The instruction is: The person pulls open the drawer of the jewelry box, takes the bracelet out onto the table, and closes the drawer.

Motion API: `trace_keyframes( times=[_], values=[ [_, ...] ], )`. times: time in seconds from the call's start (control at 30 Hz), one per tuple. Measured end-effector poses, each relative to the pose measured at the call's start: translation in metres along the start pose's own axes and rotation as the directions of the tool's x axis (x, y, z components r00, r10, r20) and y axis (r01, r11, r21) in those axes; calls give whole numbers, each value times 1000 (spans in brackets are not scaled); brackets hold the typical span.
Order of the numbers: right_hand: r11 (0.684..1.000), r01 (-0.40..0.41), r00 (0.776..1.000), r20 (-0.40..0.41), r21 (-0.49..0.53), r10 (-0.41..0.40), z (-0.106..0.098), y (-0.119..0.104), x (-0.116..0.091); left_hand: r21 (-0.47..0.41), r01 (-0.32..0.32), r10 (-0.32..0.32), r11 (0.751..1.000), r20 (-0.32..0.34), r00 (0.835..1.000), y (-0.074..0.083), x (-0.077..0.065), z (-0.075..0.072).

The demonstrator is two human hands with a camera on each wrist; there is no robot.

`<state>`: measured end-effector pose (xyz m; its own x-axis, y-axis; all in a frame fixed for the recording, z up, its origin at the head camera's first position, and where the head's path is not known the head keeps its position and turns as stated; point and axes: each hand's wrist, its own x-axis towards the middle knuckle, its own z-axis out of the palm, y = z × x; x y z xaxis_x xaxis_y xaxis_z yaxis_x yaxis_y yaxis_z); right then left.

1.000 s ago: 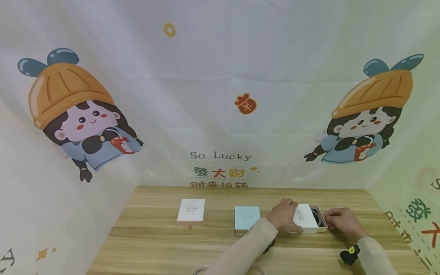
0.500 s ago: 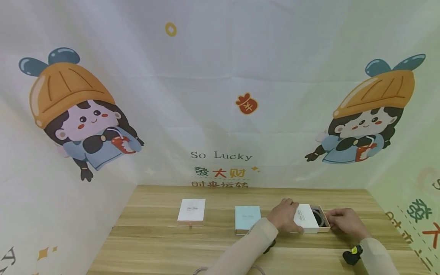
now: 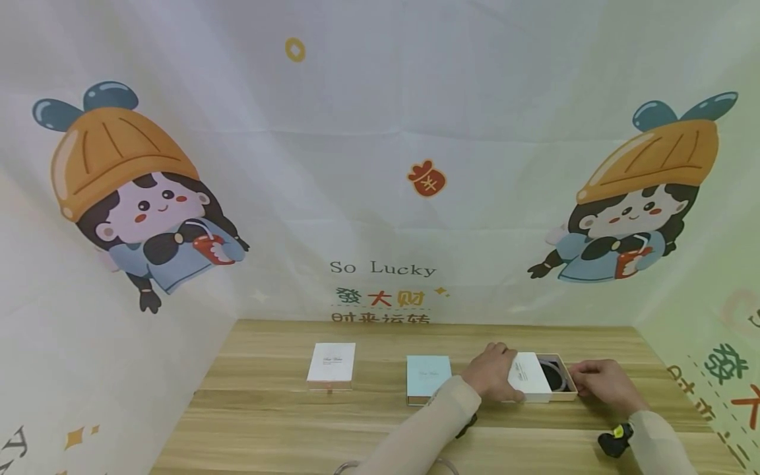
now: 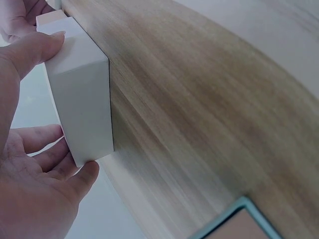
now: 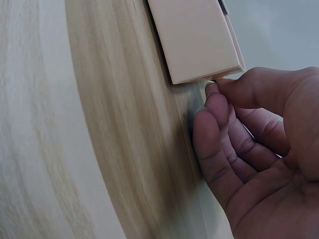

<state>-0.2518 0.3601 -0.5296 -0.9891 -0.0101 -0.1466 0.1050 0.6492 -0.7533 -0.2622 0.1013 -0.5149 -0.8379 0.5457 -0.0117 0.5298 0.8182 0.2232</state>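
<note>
On the right of the table, in the head view, lies a white sliding gift box, its sleeve [image 3: 530,377] pointing right. My left hand [image 3: 489,376] grips the sleeve, thumb on one side and fingers on the other; the left wrist view shows this hold on the white sleeve [image 4: 82,102]. A peach-edged drawer [image 3: 564,397] stands partly out of the sleeve. Inside it shows a grey ring-shaped thing [image 3: 563,384] around a dark middle. My right hand [image 3: 607,384] pinches at the drawer's outer end. In the right wrist view, thumb and finger meet at the drawer's end [image 5: 197,37]; what they pinch is mostly hidden.
A light blue box [image 3: 429,376] lies left of my left hand. Farther left is another white box [image 3: 331,363]. All stand on a wooden table [image 3: 267,422], with a printed cloth [image 3: 380,218] behind. A clear curved thing [image 3: 346,467] shows at the bottom edge.
My right hand has moved a little to the right, and the drawer has slid farther out of the sleeve. More of the ring-shaped thing shows. The left hand has stayed nearly still.
</note>
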Motion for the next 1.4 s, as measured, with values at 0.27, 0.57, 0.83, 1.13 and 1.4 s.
trace_keyframes(
  times=[0.27,0.57,0.83,1.13,1.4],
  values=[
    [1000,15,1000,-7,2,-15,-6,7,-1,9,-3,3,1000,-10,1000,1,0,1],
    [1000,6,1000,-5,6,-6,-10,7,-3,1,-1,1,1000,-7,1000,2,0,0],
    [1000,-7,1000,-10,-2,7,-12,7,-3,10,-1,1,1000,-5,1000,3,-1,-2],
    [1000,-6,1000,-10,-10,6,-12,10,-2,-9,9,-9,1000,-7,1000,2,1,2],
    [1000,-13,1000,-3,6,13,-13,10,-1,-3,16,-16,1000,-1,1000,1,2,5]
  ],
)
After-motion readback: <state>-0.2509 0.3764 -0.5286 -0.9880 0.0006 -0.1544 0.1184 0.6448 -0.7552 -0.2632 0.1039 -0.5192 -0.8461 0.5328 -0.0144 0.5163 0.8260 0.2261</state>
